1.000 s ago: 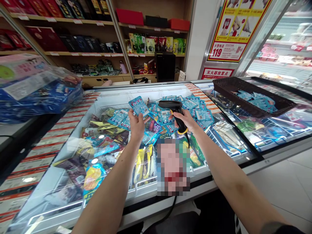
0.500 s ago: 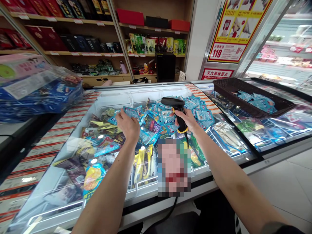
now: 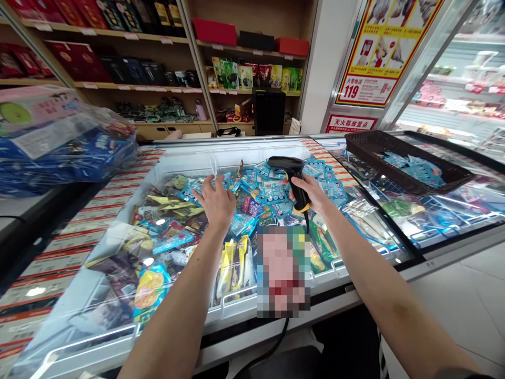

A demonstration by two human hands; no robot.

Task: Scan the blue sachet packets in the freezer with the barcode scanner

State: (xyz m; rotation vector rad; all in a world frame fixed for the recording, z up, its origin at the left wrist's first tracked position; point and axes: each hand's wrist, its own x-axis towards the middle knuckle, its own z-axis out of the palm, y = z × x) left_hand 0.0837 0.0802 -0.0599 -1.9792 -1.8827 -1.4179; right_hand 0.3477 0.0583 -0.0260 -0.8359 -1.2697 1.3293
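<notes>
Scanner (image 3: 292, 166), black with yellow trim: one, in your right hand (image 3: 311, 193), your fingers wrapped around its handle, its head above the blue packets (image 3: 272, 192). Your left hand (image 3: 218, 202): fingers spread apart over the left part of the heap; contact with it cannot be told. Blue packets: loose heap toward the far side of your freezer (image 3: 179, 157); more in the brown basket (image 3: 406, 176), to your right. Yellow wrappers (image 3: 232, 263): nearer you.
</notes>
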